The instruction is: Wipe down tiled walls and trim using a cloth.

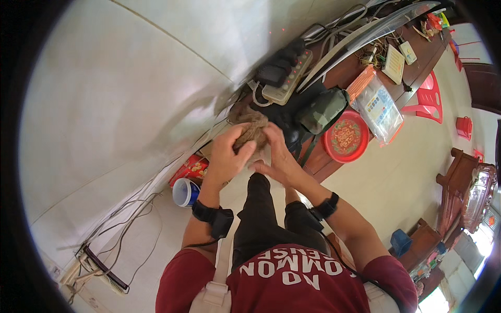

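Observation:
A crumpled brown cloth (250, 133) is held up in front of me, at the end of the wooden cabinet. My left hand (231, 150) grips it from the left side, with the thumb across its lower edge. On the other side, my right hand (276, 150) has its fingertips on the cloth's right edge, the thumb apart and lower down. Part of the cloth hangs beyond my fingers towards the wall. A dark green camouflage-patterned pouch (323, 109) lies on the cabinet to the right of the cloth.
On the wooden cabinet (325, 168) are a power strip (287, 82) with black adapters, a television (372, 37), a red bowl (346, 137) and a plastic package (377, 107). A white-and-blue bucket (185, 192) and a red packet (190, 168) stand by the wall, near loose cables (133, 203).

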A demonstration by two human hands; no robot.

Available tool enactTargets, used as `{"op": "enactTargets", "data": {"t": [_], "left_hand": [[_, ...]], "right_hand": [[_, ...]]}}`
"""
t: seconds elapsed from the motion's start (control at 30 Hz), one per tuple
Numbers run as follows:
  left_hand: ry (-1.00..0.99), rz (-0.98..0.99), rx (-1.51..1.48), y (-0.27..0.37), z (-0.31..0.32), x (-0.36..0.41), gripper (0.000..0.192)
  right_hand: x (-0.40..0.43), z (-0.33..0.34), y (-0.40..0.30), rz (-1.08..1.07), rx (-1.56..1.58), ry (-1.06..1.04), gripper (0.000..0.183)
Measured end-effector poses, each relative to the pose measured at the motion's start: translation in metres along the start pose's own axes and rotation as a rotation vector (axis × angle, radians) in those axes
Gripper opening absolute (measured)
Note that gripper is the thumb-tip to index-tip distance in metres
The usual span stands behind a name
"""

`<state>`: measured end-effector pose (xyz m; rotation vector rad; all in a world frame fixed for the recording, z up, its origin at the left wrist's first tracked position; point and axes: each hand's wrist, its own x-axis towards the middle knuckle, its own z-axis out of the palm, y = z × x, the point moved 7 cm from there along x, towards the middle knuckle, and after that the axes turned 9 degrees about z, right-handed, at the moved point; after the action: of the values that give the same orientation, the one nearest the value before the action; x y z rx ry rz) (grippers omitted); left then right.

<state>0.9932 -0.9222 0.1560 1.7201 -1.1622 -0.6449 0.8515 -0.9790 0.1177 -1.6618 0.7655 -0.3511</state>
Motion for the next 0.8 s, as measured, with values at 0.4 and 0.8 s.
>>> {"op": "enactTargets", "data": {"t": [0.4, 0.8], "left_hand": [[0.251, -0.079, 0.124, -0.136, 0.032, 0.066, 0.034], [-0.239, -0.549, 0.342, -0.195, 0.037, 0.023, 0.041]], "right_hand": [[0.055, -0.011, 0.033, 0.051, -0.210, 0.157, 0.052], [0.068, -0.002, 0.058, 0.138, -0.312, 0.326, 0.057]]}}
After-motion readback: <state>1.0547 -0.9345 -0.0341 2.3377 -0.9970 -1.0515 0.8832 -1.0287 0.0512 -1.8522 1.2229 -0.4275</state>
